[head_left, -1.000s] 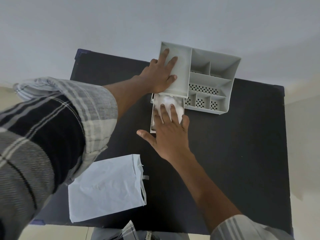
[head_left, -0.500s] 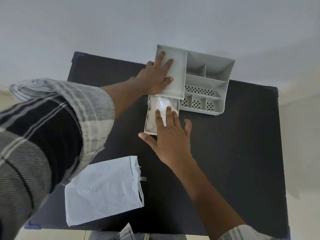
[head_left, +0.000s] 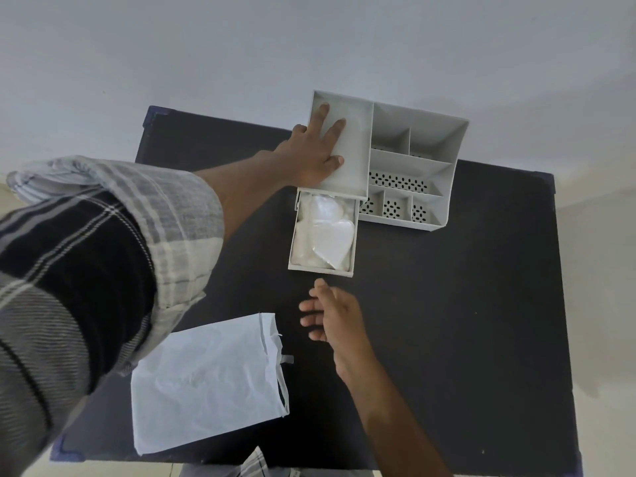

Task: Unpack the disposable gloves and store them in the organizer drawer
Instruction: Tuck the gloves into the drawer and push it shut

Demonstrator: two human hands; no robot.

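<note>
Head view: gloves (head_left: 323, 235) in drawer (head_left: 321, 267), beyond right hand (head_left: 332, 313).

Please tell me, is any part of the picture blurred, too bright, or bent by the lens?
Head view: the right hand is slightly motion-blurred; the gloves in the drawer look washed out, with little detail; the wide lens bends the table edges; lighting is soft, without hard shadows.

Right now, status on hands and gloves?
Left hand flat on organizer, right hand empty, open. Gloves in open drawer. Nothing in the way.
</note>
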